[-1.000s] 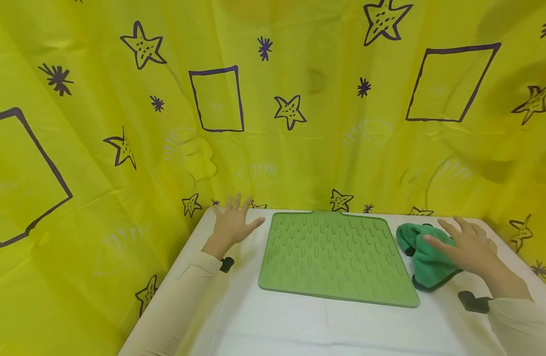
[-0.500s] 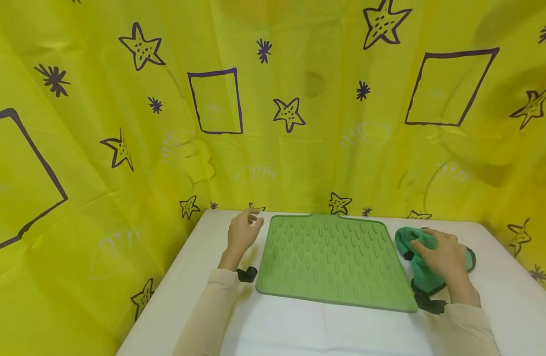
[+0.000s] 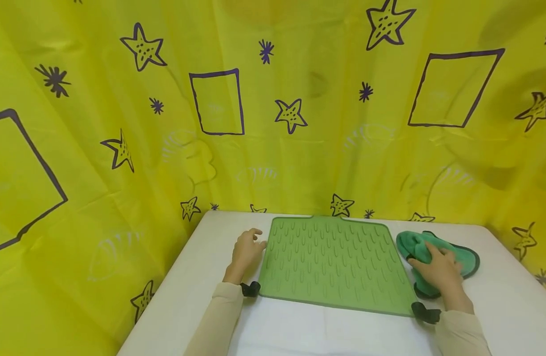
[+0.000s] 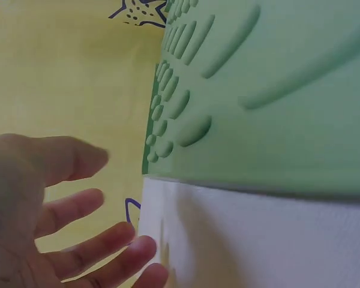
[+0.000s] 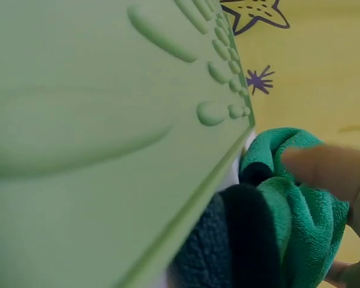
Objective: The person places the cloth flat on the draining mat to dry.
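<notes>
A green drying mat (image 3: 330, 262) with raised oval ridges lies on the white table. My left hand (image 3: 247, 249) is just off the mat's left edge, fingers loosely bent and holding nothing; in the left wrist view the fingers (image 4: 117, 243) are spread apart from the mat. At the mat's right side lies a crumpled green cloth (image 3: 466, 259) with a dark edging. My right hand (image 3: 441, 272) rests over this cloth with thumb and forefinger apart. The right wrist view shows the thumb (image 5: 324, 171) stretched across the bunched cloth, most of the hand being out of frame.
A yellow curtain (image 3: 255, 163) printed with stars and squares hangs right behind the table and along its left side. The white tabletop (image 3: 295, 331) extends in front of the mat. Black camera mounts (image 3: 426, 313) on the wrists overlap the mat's near corners.
My left hand has come down and nearer the mat, its spread fingers now loosely bent. My right hand has moved left onto the cloth, whose right part now lies spread out farther right.
</notes>
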`<state>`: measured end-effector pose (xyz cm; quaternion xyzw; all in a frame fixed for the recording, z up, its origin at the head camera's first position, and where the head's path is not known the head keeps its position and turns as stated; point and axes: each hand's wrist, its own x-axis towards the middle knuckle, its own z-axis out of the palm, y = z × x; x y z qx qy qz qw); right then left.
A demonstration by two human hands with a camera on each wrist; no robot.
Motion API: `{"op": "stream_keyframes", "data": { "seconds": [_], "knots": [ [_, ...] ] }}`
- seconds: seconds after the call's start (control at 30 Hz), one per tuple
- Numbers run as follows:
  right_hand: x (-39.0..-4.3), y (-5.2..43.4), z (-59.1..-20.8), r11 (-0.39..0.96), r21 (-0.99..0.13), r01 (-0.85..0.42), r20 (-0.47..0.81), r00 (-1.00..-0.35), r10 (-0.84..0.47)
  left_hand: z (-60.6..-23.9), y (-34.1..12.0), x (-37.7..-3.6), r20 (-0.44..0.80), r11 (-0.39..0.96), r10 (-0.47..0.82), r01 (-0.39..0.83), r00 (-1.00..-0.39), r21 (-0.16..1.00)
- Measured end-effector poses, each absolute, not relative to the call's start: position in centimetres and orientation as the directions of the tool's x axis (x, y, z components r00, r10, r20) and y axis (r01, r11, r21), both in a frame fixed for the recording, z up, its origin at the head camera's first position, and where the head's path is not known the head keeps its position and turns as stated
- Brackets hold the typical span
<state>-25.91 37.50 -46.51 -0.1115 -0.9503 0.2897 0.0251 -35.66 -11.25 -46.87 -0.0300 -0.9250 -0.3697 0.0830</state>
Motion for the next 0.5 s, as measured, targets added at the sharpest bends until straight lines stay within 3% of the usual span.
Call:
{"op": "stream_keyframes", "data": {
  "seconds": [0.5],
  "knots": [
    [-26.04,38.36,-47.39,0.841,-0.513,0.171,0.038,-0.974,0.221,-47.95,-11.12,-35.71,0.106,0.732,0.083,0.133,-0.991,0.668]
  ]
}}
